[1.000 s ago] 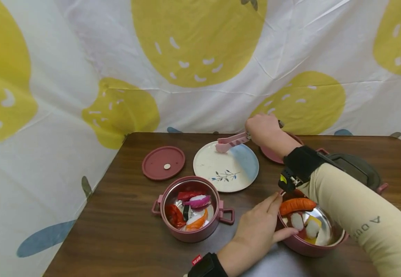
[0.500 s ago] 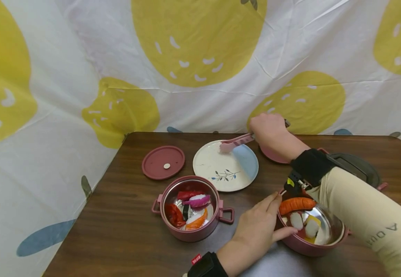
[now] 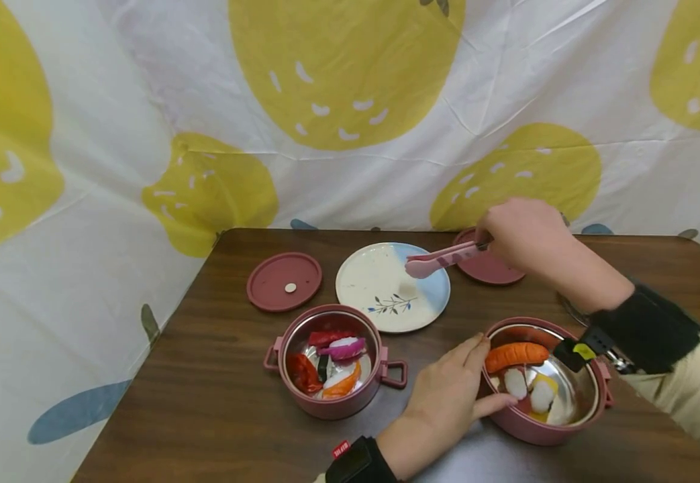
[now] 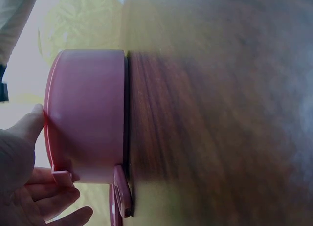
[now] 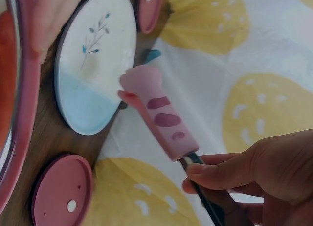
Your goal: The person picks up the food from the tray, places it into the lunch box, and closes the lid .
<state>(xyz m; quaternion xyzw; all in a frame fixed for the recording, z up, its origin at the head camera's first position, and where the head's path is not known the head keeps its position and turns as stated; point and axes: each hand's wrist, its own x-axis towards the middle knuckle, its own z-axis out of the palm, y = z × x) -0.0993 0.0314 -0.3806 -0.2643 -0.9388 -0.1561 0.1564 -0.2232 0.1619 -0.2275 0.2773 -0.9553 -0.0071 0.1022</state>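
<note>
My left hand (image 3: 446,392) holds the near right pink pot (image 3: 539,429) by its left side. Its thumb lies over the rim, and the left wrist view shows the other fingers at a side handle (image 4: 62,178). Inside this pot are an orange sausage-like piece (image 3: 515,357) and pieces of toy sushi (image 3: 544,392). My right hand (image 3: 527,231) grips pink tongs (image 3: 443,259) with paw-shaped ends, thumb and fingers pinching the dark handle (image 5: 208,201). Nothing shows between the tong ends, which overlap the right side of a white and blue plate (image 3: 364,282) in the head view.
Left of the plate lies a pink lid (image 3: 265,278); another lid (image 3: 491,268) lies behind, under the right hand. A second pink pot (image 3: 337,408) with several toy sushi pieces (image 3: 345,350) stands front left. A patterned cloth (image 3: 350,181) hangs behind the table (image 3: 205,402).
My right hand has moved right with the tongs, drawing their ends from the plate's back middle to its right side. The forearm uncovers more of the right pot. My left hand stays.
</note>
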